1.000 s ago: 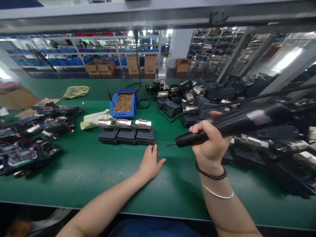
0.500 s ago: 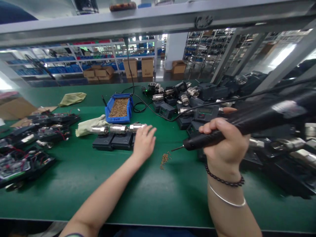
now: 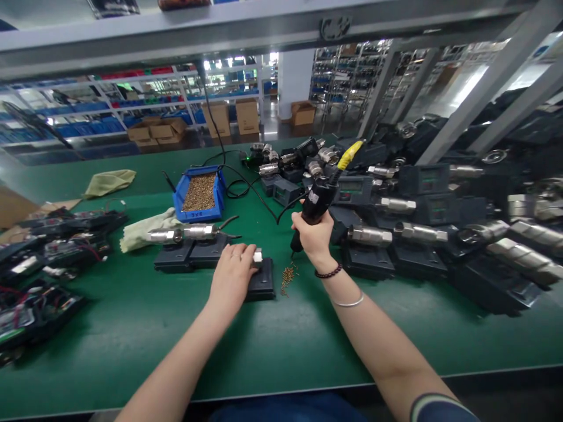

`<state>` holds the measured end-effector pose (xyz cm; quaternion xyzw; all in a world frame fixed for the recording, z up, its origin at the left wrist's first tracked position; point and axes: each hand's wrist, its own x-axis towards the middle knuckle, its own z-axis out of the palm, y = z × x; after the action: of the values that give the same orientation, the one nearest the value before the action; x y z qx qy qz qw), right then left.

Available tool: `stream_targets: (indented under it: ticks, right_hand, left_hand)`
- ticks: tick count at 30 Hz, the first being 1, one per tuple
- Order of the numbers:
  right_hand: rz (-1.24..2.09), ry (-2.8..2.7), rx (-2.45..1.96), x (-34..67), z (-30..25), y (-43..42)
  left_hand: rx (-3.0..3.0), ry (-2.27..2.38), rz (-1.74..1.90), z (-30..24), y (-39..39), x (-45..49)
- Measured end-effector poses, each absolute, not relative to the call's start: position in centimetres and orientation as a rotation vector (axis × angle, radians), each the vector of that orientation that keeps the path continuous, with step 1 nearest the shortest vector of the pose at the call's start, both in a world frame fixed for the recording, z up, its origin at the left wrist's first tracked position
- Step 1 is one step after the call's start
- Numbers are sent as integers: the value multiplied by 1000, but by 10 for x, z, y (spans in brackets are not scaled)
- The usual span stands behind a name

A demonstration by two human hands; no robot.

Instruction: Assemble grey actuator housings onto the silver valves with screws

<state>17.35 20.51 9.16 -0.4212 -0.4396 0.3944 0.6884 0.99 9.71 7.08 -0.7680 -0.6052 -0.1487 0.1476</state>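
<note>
My left hand (image 3: 232, 272) is closed over the metal fitting of a dark grey meter housing (image 3: 263, 282), which lies on the green bench; the palm and fingers hide much of it. To its left stand two similar housings (image 3: 174, 257) topped with silver fittings. My right hand (image 3: 315, 231) grips a black electric screwdriver (image 3: 317, 200) almost upright, bit downward, with a yellow-wrapped cord end at its top. Just below the bit is a small heap of brass-coloured screws (image 3: 287, 278) on the bench. Pliers (image 3: 229, 221) show behind the left hand.
A blue bin (image 3: 219, 202) full of small screws stands behind the housings, beside a pale glove (image 3: 147, 230). Many finished-looking meters (image 3: 416, 249) crowd the right side. Opened units with wiring (image 3: 70, 249) lie left. A dark cable (image 3: 264, 202) crosses the bench; a metal shelf beam (image 3: 246, 26) runs overhead.
My left hand has brought the rightmost housing nearer to me, away from the other two. My right hand has moved left and turned the screwdriver from level to nearly upright above the screws.
</note>
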Motion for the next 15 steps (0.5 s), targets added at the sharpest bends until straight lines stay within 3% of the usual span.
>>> stream_targets:
  ticks: [7,15]
  right_hand:
    - [910,-1062,-948,168,95,197]
    - [1013,-1057,-655,197,155,143]
  left_hand:
    - [-2160,-1721,-589,68,23,22]
    - [-2181,-1657,-1185,87,-4,47]
